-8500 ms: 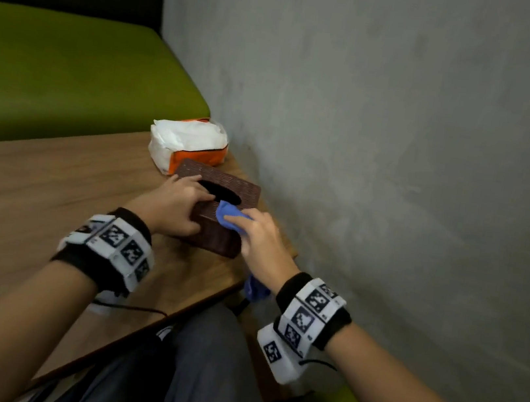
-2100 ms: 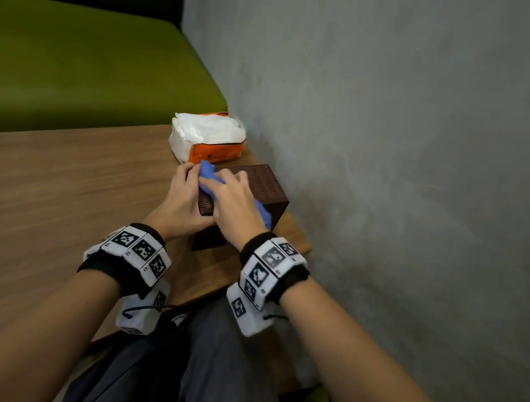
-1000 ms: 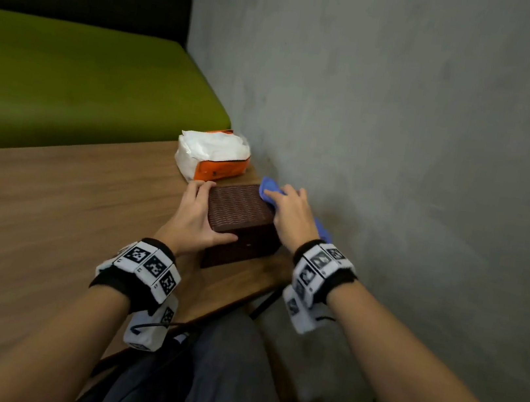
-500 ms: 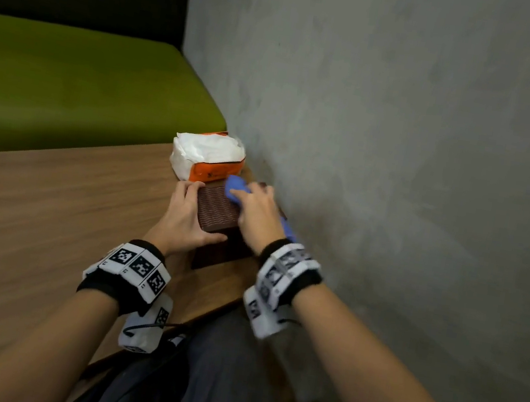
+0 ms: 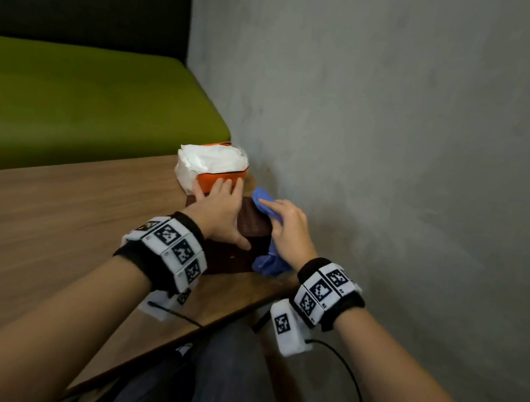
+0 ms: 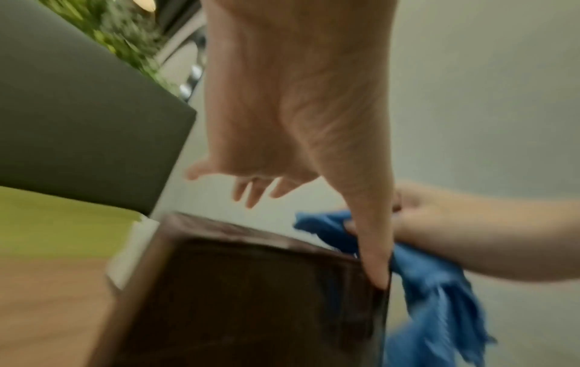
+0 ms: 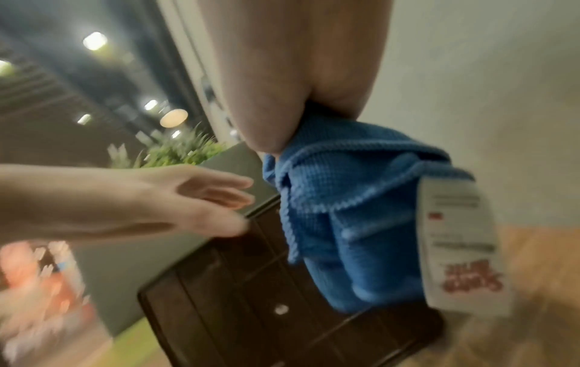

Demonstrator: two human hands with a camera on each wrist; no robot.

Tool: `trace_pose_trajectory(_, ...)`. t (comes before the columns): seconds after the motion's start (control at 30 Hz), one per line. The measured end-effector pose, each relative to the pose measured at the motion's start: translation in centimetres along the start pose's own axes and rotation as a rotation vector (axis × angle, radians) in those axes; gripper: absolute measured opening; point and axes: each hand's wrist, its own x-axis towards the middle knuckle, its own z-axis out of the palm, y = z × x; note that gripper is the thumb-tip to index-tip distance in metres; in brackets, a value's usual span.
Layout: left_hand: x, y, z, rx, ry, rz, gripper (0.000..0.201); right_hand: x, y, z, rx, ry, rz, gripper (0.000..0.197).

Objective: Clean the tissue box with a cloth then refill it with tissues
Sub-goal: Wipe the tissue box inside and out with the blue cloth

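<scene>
The left hand (image 5: 221, 209) now lies flat on top of the brown tissue box (image 5: 253, 223), fingers spread straight and reaching the far edge, thumb on the near corner, where half a second ago it clasped the box's left side; the box sits at the surface's (image 5: 47, 220) right end by the wall, just in front of the orange tissue pack (image 5: 212, 167); the right hand (image 5: 287, 228) has slid off the top to the box's right side, fingers curled round the blue cloth (image 5: 269, 263); so I judge wiping is moving on to the wall-side face, refilling not begun; the left wrist view shows the fingers released above the box's dark inside (image 6: 251, 298), hidden from the head; the right wrist view shows the cloth's white label (image 7: 461, 248)
</scene>
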Motion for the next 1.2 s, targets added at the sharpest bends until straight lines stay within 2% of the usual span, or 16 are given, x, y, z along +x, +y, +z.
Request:
trace_pose_trajectory(0.07, 0.8, 1.8, 0.8, -0.001, -0.002, 0.033, 0.125, -0.1, 0.1, -0.3, 0.072, 0.069, 0.068, 0.035)
trace_pose_trajectory(0.2, 1.4, 2.0, 2.0, -0.046, 0.070, 0.017, 0.122, -0.8, 0.8, -1.4, 0.085, 0.090, 0.100, 0.038)
trace_pose_trajectory(0.27, 1.1, 1.4, 1.5, -0.162, 0.182, 0.029, 0.117, -0.6, 0.9, -2.2, 0.101, 0.137, 0.090, 0.040)
trace_pose_trajectory(0.4, 0.1, -0.5, 0.5, -0.542, 0.489, 0.121, 0.108, 1.2, -0.3, -3.3, 0.086, 0.216, 0.032, 0.037)
trace_pose_trajectory(0.47, -0.6, -1.6, 1.5, -0.720, 0.523, 0.124, 0.111, 2.1, -1.5, -3.4, 0.011, 0.187, -0.018, 0.038)
trace_pose_trajectory(0.57, -1.7, -2.8, 3.7, -0.882, 0.537, 0.065, 0.113, 2.2, -2.9, -2.2, -0.155, 0.029, -0.102, 0.041)
trace_pose_trajectory(0.7, -2.5, -3.8, 5.2, -0.911, 0.508, 0.037, 0.116, 1.5, -3.4, 0.0, -0.222, -0.030, -0.139, 0.045)
trace_pose_trajectory(0.8, -2.8, -4.4, 4.3, -0.862, 0.481, 0.105, 0.125, 1.4, -4.2, 1.2, -0.251, -0.026, -0.161, 0.046)
trace_pose_trajectory(0.93, -2.3, -2.9, 1.3, -0.555, 0.425, 0.148, 0.116, 1.8, -4.8, 1.8, -0.263, -0.004, -0.125, 0.045)
trace_pose_trajectory(1.0, -2.0, -2.6, 0.7, -0.425, 0.390, 0.147, 0.110, 2.1, -5.7, 2.2, -0.252, -0.026, -0.153, 0.044)
trace_pose_trajectory(1.13, -1.9, -3.7, 1.1, -0.422, 0.470, 0.135, 0.100, 0.8, -6.3, 2.0, -0.292, -0.127, -0.339, 0.042)
trace_pose_trajectory(1.2, -1.8, -3.9, 1.3, -0.444, 0.482, 0.103, 0.107, 0.8, -4.3, 0.9, -0.290, -0.111, -0.314, 0.044)
